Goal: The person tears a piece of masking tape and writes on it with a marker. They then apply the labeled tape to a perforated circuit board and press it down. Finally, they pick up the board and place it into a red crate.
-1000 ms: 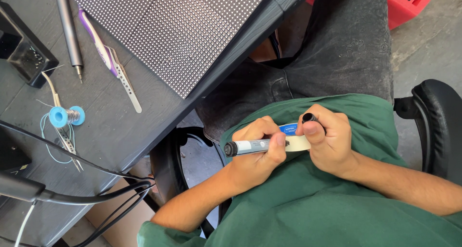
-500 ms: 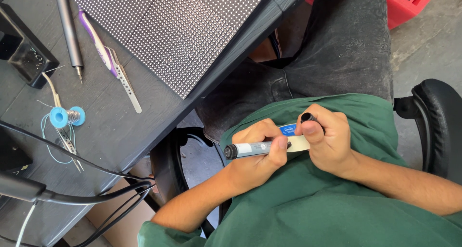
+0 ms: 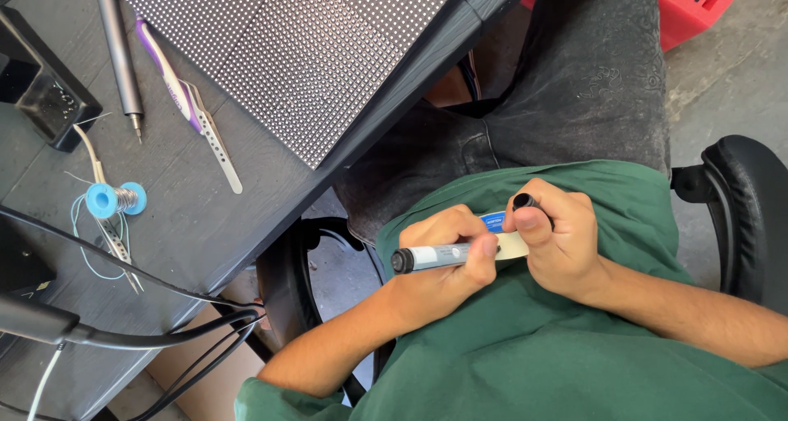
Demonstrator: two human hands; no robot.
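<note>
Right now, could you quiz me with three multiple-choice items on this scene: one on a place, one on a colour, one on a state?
1. Where is the pen-shaped tool?
A. on the dark table
B. in both hands over the lap
C. on the floor

2. What colour is the small spool on the table?
A. light blue
B. red
C. yellow

3. How is the left hand set?
A. flat on the table
B. open in the air
C. closed around the tool

Answers: 1 B, the left hand and right hand grip it above the green shirt. 2 A, its rims are light blue. 3 C, the fingers wrap the barrel.
</note>
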